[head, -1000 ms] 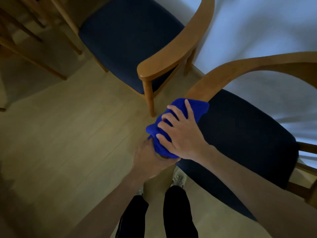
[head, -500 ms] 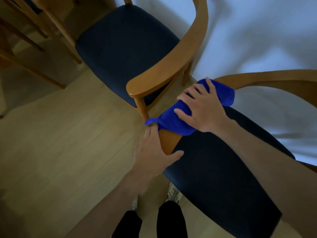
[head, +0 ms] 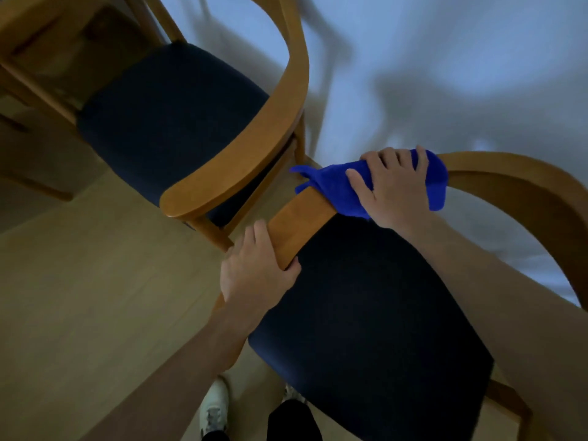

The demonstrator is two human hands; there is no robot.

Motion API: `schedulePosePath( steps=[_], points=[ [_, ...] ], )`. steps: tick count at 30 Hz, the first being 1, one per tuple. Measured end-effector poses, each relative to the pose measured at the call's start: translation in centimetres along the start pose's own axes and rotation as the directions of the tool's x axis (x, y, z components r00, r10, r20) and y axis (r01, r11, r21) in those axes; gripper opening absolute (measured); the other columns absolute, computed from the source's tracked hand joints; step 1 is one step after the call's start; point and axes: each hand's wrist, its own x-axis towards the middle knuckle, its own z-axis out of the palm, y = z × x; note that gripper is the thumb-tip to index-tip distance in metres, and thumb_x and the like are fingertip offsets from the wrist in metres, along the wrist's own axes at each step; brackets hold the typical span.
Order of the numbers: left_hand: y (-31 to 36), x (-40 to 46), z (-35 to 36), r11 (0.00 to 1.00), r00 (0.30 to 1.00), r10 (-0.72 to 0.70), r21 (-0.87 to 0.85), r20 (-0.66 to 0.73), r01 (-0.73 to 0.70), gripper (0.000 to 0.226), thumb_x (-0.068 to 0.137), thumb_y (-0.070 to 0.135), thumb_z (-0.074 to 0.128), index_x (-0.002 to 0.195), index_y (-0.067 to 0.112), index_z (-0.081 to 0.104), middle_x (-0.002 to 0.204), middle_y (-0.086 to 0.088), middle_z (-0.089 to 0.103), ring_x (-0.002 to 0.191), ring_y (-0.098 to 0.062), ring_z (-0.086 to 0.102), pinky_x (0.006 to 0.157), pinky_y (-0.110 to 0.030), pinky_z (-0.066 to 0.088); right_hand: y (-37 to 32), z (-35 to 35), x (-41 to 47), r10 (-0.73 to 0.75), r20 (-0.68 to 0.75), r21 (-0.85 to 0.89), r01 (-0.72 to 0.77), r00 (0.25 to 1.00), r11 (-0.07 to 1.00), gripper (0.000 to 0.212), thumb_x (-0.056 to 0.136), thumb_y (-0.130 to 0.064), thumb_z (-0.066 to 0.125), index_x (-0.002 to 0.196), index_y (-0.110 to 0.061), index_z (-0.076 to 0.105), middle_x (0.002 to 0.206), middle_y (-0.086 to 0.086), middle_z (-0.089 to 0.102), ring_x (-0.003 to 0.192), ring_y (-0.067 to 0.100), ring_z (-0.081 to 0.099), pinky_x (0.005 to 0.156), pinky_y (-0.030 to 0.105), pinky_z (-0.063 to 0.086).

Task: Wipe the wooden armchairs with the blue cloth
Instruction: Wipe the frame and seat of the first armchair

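The bright blue soft cloth lies bunched up over the curved arm of the near brown wooden armchair with the dark blue seat. The cloth wraps the arm where it starts to bend toward the back. One thin corner of the cloth sticks out to the left. Part of it hangs down on the right side. The front end of that arm is bare wood. A second brown wooden armchair with a dark blue seat stands just beside the first one, to the left and farther back. Its curved arm ends near the first chair's arm.
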Motion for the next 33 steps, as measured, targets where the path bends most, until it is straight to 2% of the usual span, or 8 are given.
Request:
schedulePosePath(
  steps=[4, 12, 16, 18, 21, 24, 30, 33],
  points=[
    [-0.2, 0.3, 0.2, 1.0, 1.0, 0.008, -0.007, -0.023, -0.008, 0.067, 0.066, 0.062, 0.069, 0.11, 0.02, 0.04, 0.097, 0.003, 0.055, 0.079, -0.015, 0.058, 0.058, -0.026, 0.039, -3.3, -0.3, -0.6, -0.055, 0.037, 0.066, 0.053, 0.998, 0.996, 0.068, 0.094, -0.07, 0.017, 0.123, -0.021, 0.054, 0.124, 0.009, 0.056, 0.119, 0.035, 0.046, 0.113, 0.065, 0.016],
    [-0.3, -0.1, 0.6, 0.992, 0.997, -0.053, -0.117, -0.052, 0.047, 0.071, 0.061, 0.063, 0.076, 0.105, 0.017, 0.044, 0.093, 0.0, 0.059, 0.076, -0.019, 0.061, 0.057, -0.027, 0.045, -10.0, 0.1, -4.3, -0.441, 0.03, 0.104, 0.436, 0.897, 0.894, 0.064, 0.098, -0.065, 0.023, 0.131, -0.018, 0.051, 0.137, 0.008, 0.052, 0.135, 0.035, 0.038, 0.115, 0.065, 0.01],
    [-0.1, 0.2, 0.2, 0.998, 0.997, 0.0, -0.065, -0.076, -0.005, 0.079, 0.059, 0.071, 0.061, 0.11, 0.011, 0.049, 0.103, -0.007, 0.061, 0.093, -0.026, 0.059, 0.077, -0.041, 0.052, -7.9, 0.3, -3.1, -0.561, 0.022, 0.116, 0.555, 0.827, 0.823, 0.073, 0.095, -0.07, 0.026, 0.141, -0.018, 0.046, 0.143, 0.006, 0.049, 0.138, 0.031, 0.036, 0.119, 0.058, 0.011],
    [0.3, 1.1, -0.3, 1.0, 0.997, -0.005, -0.028, -0.075, 0.003, 0.078, 0.058, 0.072, 0.061, 0.109, 0.015, 0.049, 0.103, -0.004, 0.059, 0.095, -0.024, 0.058, 0.081, -0.042, 0.05, -6.2, 0.1, -1.7, -0.548, 0.032, 0.128, 0.54, 0.836, 0.832, 0.078, 0.091, -0.077, 0.023, 0.141, -0.022, 0.047, 0.141, 0.004, 0.05, 0.134, 0.028, 0.04, 0.119, 0.054, 0.014],
    [1.1, 2.8, -0.4, 0.997, 0.996, 0.075, -0.001, -0.038, -0.075, 0.077, 0.064, 0.064, 0.07, 0.121, 0.02, 0.046, 0.113, 0.0, 0.059, 0.101, -0.021, 0.058, 0.088, -0.039, 0.047, -2.1, -0.8, 0.5, -0.379, 0.084, 0.103, 0.371, 0.921, 0.923, 0.088, 0.083, -0.087, 0.016, 0.134, -0.023, 0.049, 0.131, 0.004, 0.055, 0.123, 0.027, 0.048, 0.115, 0.05, 0.024],
    [2.0, 3.2, 0.2, 0.995, 0.996, 0.082, -0.063, -0.018, -0.083, 0.076, 0.068, 0.061, 0.07, 0.126, 0.021, 0.041, 0.111, 0.001, 0.057, 0.097, -0.018, 0.059, 0.083, -0.034, 0.046, 3.9, -1.9, 1.3, -0.247, 0.112, -0.006, 0.249, 0.963, 0.968, 0.093, 0.081, -0.09, 0.013, 0.125, -0.017, 0.052, 0.119, 0.007, 0.06, 0.109, 0.029, 0.054, 0.104, 0.046, 0.036],
    [1.6, 3.1, 1.0, 0.993, 0.992, 0.095, -0.068, -0.085, -0.101, 0.073, 0.067, 0.061, 0.067, 0.121, 0.019, 0.042, 0.102, 0.0, 0.061, 0.09, -0.021, 0.063, 0.08, -0.036, 0.049, 7.7, -3.0, 1.8, -0.241, 0.253, -0.164, 0.287, 0.937, 0.944, 0.078, 0.074, -0.072, 0.063, 0.126, -0.016, 0.047, 0.119, 0.006, 0.06, 0.105, 0.029, 0.056, 0.096, 0.045, 0.04],
    [1.3, 3.1, 1.0, 0.986, 0.985, 0.144, -0.07, -0.094, -0.151, 0.072, 0.07, 0.059, 0.065, 0.123, 0.016, 0.045, 0.103, 0.0, 0.062, 0.092, -0.02, 0.063, 0.086, -0.037, 0.047, 5.4, -3.0, 3.7, -0.204, 0.332, -0.086, 0.245, 0.921, 0.966, 0.062, 0.076, -0.059, 0.071, 0.118, -0.017, 0.053, 0.108, 0.003, 0.063, 0.098, 0.027, 0.057, 0.088, 0.042, 0.041]
  ],
)
